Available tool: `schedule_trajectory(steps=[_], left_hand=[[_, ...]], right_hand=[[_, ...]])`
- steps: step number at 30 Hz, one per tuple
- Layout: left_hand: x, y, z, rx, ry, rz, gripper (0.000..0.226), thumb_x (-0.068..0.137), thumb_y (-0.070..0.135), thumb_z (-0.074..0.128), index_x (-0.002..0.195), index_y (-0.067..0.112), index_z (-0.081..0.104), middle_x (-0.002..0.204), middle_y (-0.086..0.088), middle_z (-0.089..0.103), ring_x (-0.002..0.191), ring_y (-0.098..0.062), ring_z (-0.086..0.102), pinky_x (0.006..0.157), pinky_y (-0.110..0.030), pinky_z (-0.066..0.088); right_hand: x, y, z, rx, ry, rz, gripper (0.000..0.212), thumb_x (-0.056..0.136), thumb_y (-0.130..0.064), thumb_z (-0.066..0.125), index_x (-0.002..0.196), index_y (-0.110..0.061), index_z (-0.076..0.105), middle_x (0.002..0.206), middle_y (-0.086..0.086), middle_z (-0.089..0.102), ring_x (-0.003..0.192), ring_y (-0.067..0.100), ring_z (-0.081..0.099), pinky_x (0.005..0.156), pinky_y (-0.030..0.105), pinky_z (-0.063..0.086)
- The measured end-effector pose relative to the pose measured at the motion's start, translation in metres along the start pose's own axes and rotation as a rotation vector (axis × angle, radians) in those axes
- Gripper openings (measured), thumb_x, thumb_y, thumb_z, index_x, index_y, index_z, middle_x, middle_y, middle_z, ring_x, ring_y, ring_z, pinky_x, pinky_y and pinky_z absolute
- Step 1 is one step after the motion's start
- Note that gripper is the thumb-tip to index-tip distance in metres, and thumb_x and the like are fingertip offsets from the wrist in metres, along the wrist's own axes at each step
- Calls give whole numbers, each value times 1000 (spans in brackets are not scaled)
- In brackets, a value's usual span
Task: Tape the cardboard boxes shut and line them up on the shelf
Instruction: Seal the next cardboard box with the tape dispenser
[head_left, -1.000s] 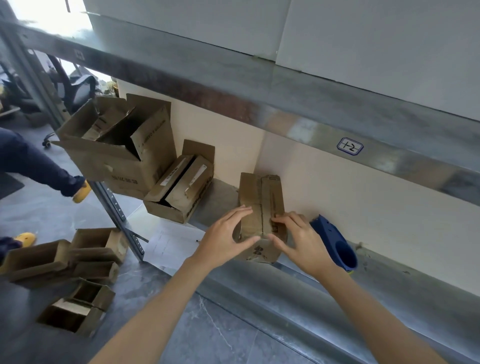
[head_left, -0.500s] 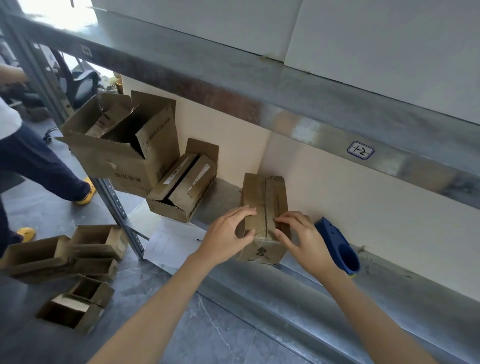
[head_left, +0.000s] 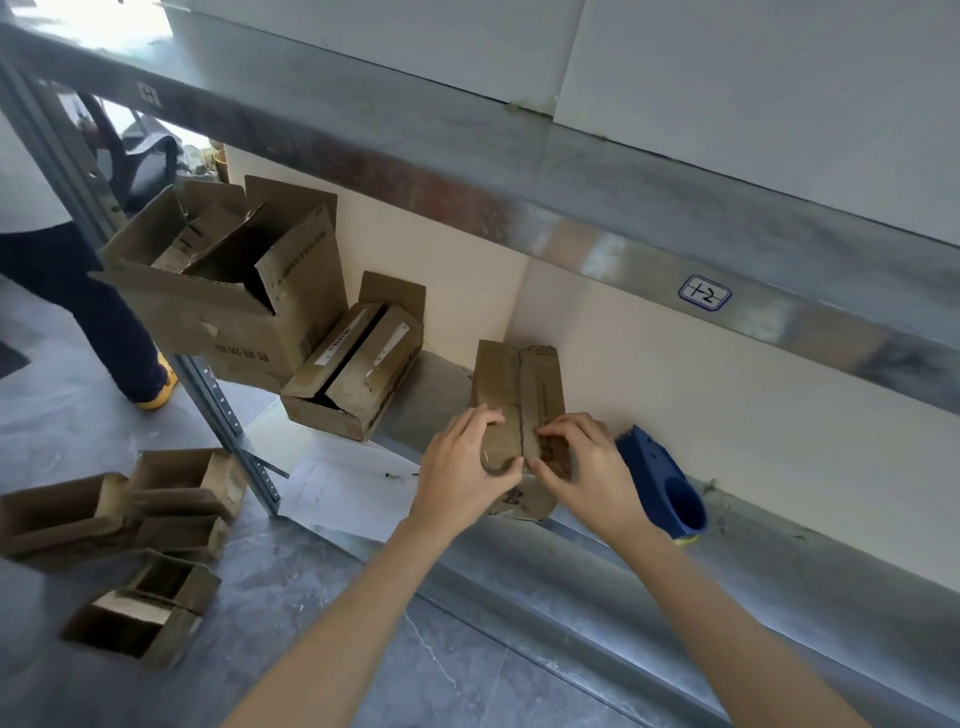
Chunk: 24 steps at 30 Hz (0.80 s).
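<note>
Left hand (head_left: 461, 470), right hand (head_left: 589, 467) hold creased cardboard box (head_left: 519, 379).

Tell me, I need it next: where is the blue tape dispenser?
In the head view, the tape dispenser lies on the lower shelf by the wall, right of the right hand and its box.

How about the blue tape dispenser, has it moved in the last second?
No. The tape dispenser still lies by the wall, right of the box.

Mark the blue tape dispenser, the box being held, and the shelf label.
blue tape dispenser (head_left: 652, 470), head view, flat side of body
held box (head_left: 511, 382), head view, top face
shelf label (head_left: 705, 293), head view, centre
</note>
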<state>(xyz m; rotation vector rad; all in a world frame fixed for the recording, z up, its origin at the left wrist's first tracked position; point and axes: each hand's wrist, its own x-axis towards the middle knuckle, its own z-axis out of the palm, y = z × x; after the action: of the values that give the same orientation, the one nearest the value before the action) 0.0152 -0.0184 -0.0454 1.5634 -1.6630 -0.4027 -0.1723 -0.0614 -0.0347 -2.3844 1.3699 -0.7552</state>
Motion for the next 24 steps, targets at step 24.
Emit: schedule_trajectory(steps=[24], left_hand=[[7, -24, -28, -260, -266, -47, 37, 93, 8, 59, 122, 33, 58, 141, 22, 52, 139, 7, 34, 117, -39, 31]], right_hand=[[-7, 16, -23, 111, -207, -58, 41, 97, -27, 42, 136, -21, 55, 133, -8, 51, 122, 3, 43, 103, 19, 33]])
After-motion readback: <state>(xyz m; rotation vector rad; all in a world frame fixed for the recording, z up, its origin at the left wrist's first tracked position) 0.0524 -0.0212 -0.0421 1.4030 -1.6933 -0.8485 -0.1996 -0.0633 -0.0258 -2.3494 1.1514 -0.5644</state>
